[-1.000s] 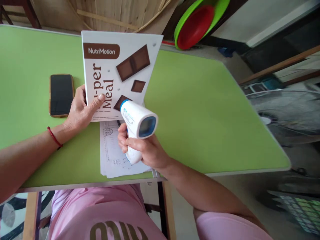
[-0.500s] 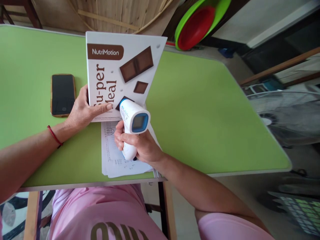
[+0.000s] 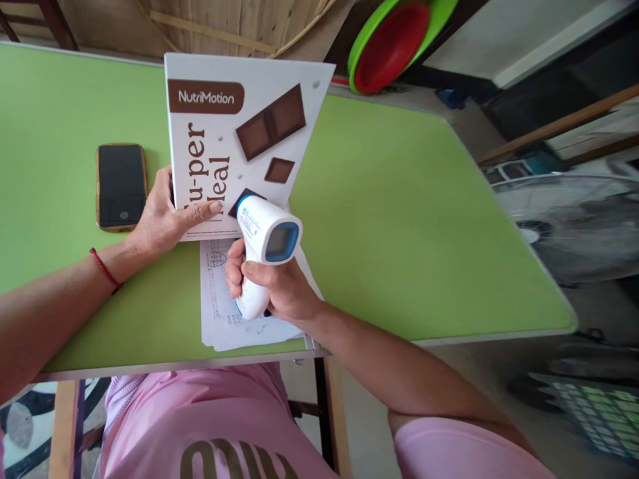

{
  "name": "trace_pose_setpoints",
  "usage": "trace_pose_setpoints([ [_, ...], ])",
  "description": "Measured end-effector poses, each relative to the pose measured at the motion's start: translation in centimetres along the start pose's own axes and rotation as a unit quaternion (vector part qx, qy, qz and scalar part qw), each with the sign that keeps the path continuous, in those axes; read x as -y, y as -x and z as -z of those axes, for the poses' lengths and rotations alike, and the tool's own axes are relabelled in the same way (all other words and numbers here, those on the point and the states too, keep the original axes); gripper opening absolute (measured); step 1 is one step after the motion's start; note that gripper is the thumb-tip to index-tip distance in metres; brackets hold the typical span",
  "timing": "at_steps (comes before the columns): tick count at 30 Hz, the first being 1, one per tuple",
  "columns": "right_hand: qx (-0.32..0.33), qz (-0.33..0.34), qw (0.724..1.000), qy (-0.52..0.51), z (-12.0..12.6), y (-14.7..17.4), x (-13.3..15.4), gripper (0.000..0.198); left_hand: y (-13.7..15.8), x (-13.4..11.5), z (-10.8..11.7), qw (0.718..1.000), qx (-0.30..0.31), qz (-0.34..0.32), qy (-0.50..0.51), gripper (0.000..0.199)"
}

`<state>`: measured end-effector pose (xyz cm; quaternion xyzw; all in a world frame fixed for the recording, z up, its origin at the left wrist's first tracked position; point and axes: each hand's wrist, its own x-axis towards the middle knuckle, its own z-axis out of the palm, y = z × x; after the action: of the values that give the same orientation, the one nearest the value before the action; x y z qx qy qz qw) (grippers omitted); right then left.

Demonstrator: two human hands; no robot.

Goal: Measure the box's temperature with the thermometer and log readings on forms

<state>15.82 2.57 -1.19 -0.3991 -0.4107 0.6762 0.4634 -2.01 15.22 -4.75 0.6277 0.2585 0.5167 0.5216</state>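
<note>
My left hand (image 3: 167,209) grips the lower left edge of a white box (image 3: 212,143), thumb across its front and fingers behind. Brown print on the box reads "NutriMotion", beside pictures of chocolate pieces. In my right hand (image 3: 272,279) is a white and blue infrared thermometer gun (image 3: 262,226), held by its handle. Its small grey screen faces me, and its front end points at the lower part of the box, touching or very close; I cannot tell which. Beneath both lie papers (image 3: 219,326) with writing on them.
A smartphone (image 3: 121,186) in a brown case lies on the green table (image 3: 399,233), left of the box. Past the table's right edge stands a fan (image 3: 564,226). Red and green basins (image 3: 392,46) are behind the far edge. A patterned crate-like object (image 3: 594,412) is at lower right.
The box appears slightly larger and a little higher in view, tilted a touch more. Both hands keep their holds. The whole scene has shifted slightly up and left.
</note>
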Motion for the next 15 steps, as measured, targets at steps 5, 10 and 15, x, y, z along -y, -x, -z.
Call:
trace_pose_setpoints([
  [5, 0.009, 0.004, 1.0, 0.015, -0.16, 0.16, 0.24, 0.025, 0.09, 0.13, 0.05, 1.0, -0.005, -0.001, -0.016, 0.072],
  [10, 0.012, 0.009, 1.0, 0.028, -0.2, 0.11, 0.16, 0.025, 0.12, 0.28, 0.0, 1.0, -0.01, -0.006, -0.015, 0.072],
  [15, 0.017, 0.007, 1.0, 0.026, -0.01, 0.03, -0.05, 0.024, 0.01, 0.24, 0.02, 1.0, -0.008, -0.004, -0.017, 0.071],
])
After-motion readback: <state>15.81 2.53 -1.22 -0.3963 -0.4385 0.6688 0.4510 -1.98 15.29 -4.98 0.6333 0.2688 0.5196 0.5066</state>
